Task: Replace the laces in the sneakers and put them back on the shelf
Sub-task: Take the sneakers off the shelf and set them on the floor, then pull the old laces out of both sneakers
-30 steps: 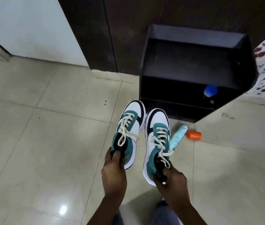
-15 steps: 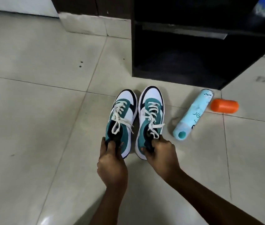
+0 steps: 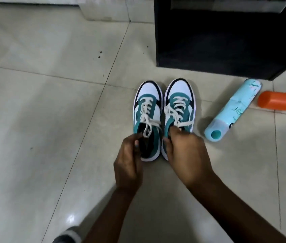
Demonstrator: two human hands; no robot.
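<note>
Two teal, white and black sneakers with cream laces stand side by side on the tiled floor, toes toward the black shelf unit (image 3: 226,55). My left hand (image 3: 130,160) pinches the heel collar of the left sneaker (image 3: 147,109). My right hand (image 3: 186,151) covers the heel of the right sneaker (image 3: 180,102), with its fingers curled into the shoe's opening. Both shoes rest flat on the floor. The laces are tied loosely with ends hanging over the sides.
A light blue spray can (image 3: 235,111) lies on its side right of the sneakers, with an orange cap (image 3: 278,102) beyond it. The shelf unit's dark lower opening faces the shoes. A skirting ledge (image 3: 107,13) runs along the top left. A foot (image 3: 68,236) shows at the bottom.
The sneakers came down from the air onto the floor in front of the shelf. The view dropped closer to the floor, and both hands stay at the heels.
</note>
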